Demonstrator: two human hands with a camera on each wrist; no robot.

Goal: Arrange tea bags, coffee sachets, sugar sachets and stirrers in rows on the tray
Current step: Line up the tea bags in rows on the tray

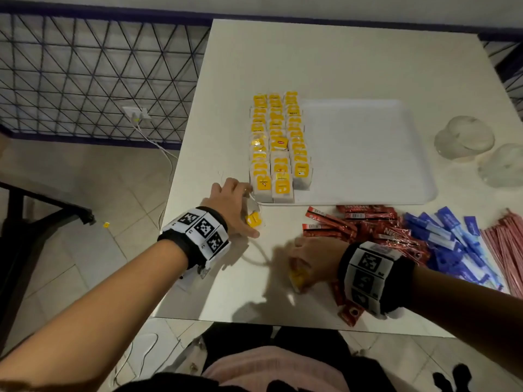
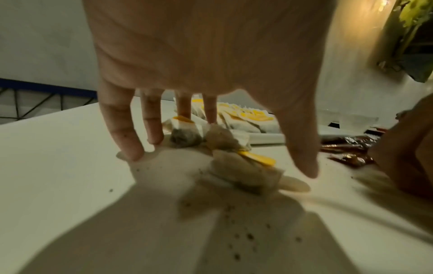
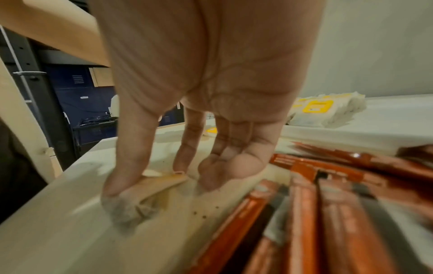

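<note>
Now, tray (image 1: 368,154): white, on the table (image 1: 339,58), holding 3 rows of tea bags (image 1: 280,142) along its left part; the rest of its surface to the right is bare.
Table, near edge of tray: a heap of red coffee sachets (image 1: 365,227), then blue sugar sachets (image 1: 441,236) to their right, then pink-striped stirrers (image 1: 506,244) at the far right; each lot too jumbled to count.
Table, far right: 2 clear lidded cups (image 1: 464,138), lying beside the tray.
Left hand (image 1: 233,205): just left of the tray's near left corner, fingers (image 2: 121,129) spread and nearly straight, tips down on the table; it arches over loose tea bags (image 2: 236,166) with yellow tags, about 3 in the left wrist view, and whether it touches them I cannot tell.
Right hand (image 1: 308,258): near the table's front edge, left of the coffee heap; thumb (image 3: 131,157) and forefinger pinch 1 crumpled tea bag (image 3: 140,196) against the table, the other fingers curled in.
Crumbs: dark specks of tea (image 2: 248,237) scattered on the table under both hands.
Floor: 1 small yellow tag (image 1: 106,224) lies on the tiles to the left of the table.
</note>
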